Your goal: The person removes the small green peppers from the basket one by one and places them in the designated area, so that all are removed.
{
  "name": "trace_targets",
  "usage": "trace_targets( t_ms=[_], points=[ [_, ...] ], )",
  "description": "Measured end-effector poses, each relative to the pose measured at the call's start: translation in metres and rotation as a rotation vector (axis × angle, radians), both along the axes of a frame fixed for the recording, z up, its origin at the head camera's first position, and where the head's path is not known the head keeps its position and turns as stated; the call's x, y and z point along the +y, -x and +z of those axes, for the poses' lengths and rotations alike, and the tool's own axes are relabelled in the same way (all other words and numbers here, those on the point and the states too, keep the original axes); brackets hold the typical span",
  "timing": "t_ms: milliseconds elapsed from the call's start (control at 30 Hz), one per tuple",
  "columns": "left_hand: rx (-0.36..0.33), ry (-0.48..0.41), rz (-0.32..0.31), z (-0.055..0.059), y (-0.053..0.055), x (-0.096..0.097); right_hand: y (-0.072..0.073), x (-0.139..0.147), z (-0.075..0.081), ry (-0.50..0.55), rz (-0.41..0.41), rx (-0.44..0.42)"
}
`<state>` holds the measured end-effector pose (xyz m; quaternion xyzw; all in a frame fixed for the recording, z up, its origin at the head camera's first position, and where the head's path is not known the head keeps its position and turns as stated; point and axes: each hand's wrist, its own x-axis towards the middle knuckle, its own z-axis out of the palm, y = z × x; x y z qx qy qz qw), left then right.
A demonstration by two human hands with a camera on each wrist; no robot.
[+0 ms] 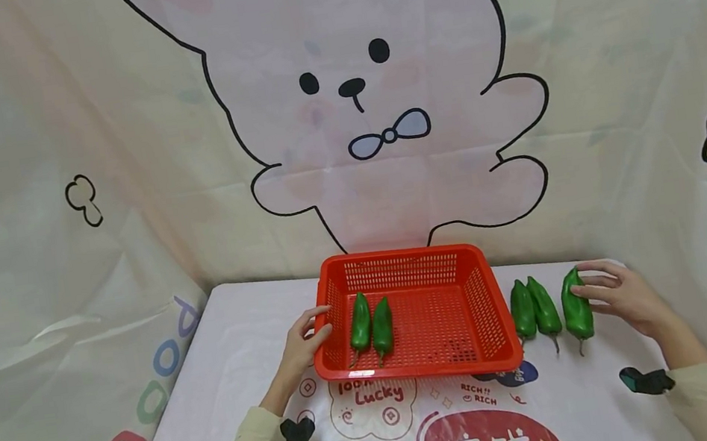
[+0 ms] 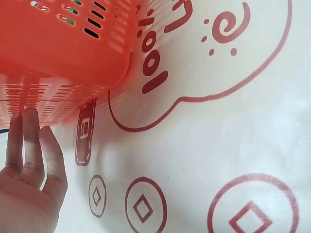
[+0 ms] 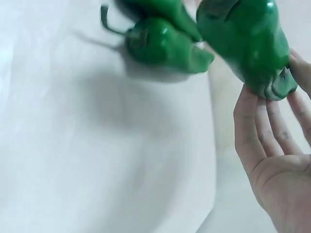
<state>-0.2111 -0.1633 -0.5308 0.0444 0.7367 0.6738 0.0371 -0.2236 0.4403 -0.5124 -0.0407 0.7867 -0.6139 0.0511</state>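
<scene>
A red plastic basket (image 1: pixel 415 371) stands on the table, with two green peppers (image 1: pixel 360 323) lying on its left side. At its left rim is my left hand (image 1: pixel 304 342); thumb and index tip lie over the edge, while other fingers (image 2: pixel 34 145) reach up against the outer wall. On the right, my right hand (image 1: pixel 627 295) grips a large green pepper (image 1: pixel 576 310) by its blunt end. In the right wrist view this held pepper (image 3: pixel 248 43) is lifted in front of two others. Those two peppers (image 1: pixel 544 305) lie side by side right of the basket.
A white printed cloth (image 1: pixel 380 412) with red drawings covers the table. Behind the basket hangs a curtain (image 1: pixel 384 193) with a cartoon bear, and fabric walls enclose both sides. Black bands (image 1: pixel 298 430) circle the wrists.
</scene>
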Motion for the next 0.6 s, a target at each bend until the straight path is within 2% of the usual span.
trace_targets(
  t_ms=[167, 233, 433, 600],
  points=[
    [0.002, 0.0, -0.005, 0.0, 0.0, -0.001, 0.007, 0.001, -0.009, -0.162, -0.006, -0.011],
    [0.0, 0.005, -0.003, 0.0, 0.0, -0.002, 0.009, 0.0, -0.013, -0.195, -0.008, -0.029],
    [0.0, 0.02, 0.014, -0.001, 0.001, -0.001, 0.02, -0.001, -0.025, -0.231, -0.018, -0.076],
    [-0.012, 0.02, 0.026, -0.001, 0.001, 0.0, 0.027, 0.0, -0.03, -0.242, -0.032, -0.108]
  ],
)
